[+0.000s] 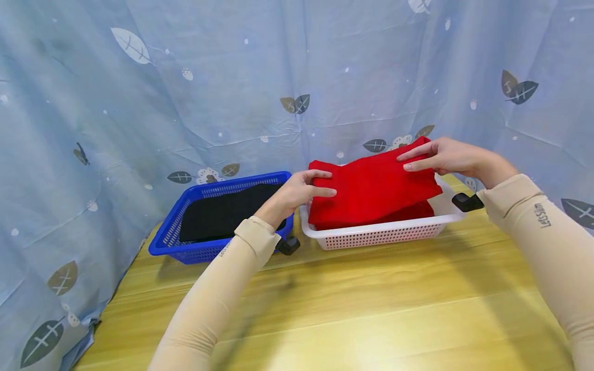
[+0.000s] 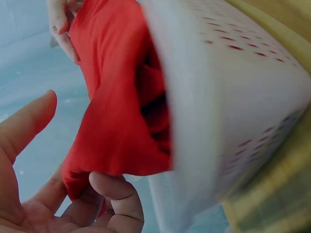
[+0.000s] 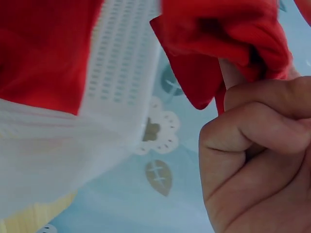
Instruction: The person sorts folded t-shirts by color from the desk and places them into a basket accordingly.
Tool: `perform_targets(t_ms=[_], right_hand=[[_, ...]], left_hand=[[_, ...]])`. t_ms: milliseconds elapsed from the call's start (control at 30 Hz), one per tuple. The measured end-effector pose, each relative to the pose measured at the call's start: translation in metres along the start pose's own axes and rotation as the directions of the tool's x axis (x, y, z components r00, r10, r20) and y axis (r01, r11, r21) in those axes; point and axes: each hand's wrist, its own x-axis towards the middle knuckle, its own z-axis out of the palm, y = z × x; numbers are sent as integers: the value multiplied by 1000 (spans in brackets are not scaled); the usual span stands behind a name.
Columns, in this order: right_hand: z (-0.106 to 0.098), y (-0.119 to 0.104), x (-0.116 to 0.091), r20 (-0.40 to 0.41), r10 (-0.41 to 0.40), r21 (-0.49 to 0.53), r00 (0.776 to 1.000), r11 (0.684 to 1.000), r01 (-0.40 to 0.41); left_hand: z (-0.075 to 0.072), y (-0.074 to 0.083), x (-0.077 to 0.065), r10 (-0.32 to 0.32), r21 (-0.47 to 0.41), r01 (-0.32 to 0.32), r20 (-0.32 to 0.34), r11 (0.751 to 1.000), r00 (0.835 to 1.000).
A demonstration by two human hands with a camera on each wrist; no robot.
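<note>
A folded piece of red cloth (image 1: 371,188) is held at a slant over the white basket (image 1: 385,232), its far right corner raised highest. My left hand (image 1: 303,189) grips its left end; in the left wrist view, curled fingers (image 2: 119,194) wrap the cloth's corner while another finger stands apart. At the opposite end my right hand (image 1: 445,157) holds the cloth, with bent fingers (image 3: 262,126) beneath it in the right wrist view. More red cloth (image 3: 43,58) lies inside the basket under the held piece. Its exact kind cannot be told.
Left of the white basket stands a blue basket (image 1: 185,251) containing folded black cloth (image 1: 223,211). Both sit toward the back of a wooden table (image 1: 352,309). Behind them hangs a light blue leaf-patterned curtain (image 1: 241,67). Black wrist-camera mounts (image 1: 467,202) project near each hand.
</note>
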Motion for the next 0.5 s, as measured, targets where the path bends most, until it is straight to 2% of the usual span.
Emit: perform_targets(t_ms=[133, 233, 300, 367, 433, 500], right_hand=[[10, 4, 6, 41, 18, -33, 999, 999, -17], [12, 8, 4, 77, 38, -53, 996, 998, -34], [11, 10, 1, 63, 44, -90, 997, 995, -38], [9, 12, -3, 19, 39, -138, 999, 990, -36], [6, 13, -7, -36, 32, -178, 999, 983, -38], [4, 14, -10, -67, 27, -192, 997, 981, -40]], left_hand=[[4, -8, 0, -28, 46, 28, 5, 999, 1000], [7, -11, -2, -37, 130, 38, -14, 991, 999], [9, -11, -4, -29, 237, 41, -55, 971, 998], [11, -9, -7, -7, 339, 40, -98, 940, 995], [11, -7, -10, 15, 410, 40, -131, 911, 991], [10, -6, -13, 38, 440, 27, -139, 897, 990]])
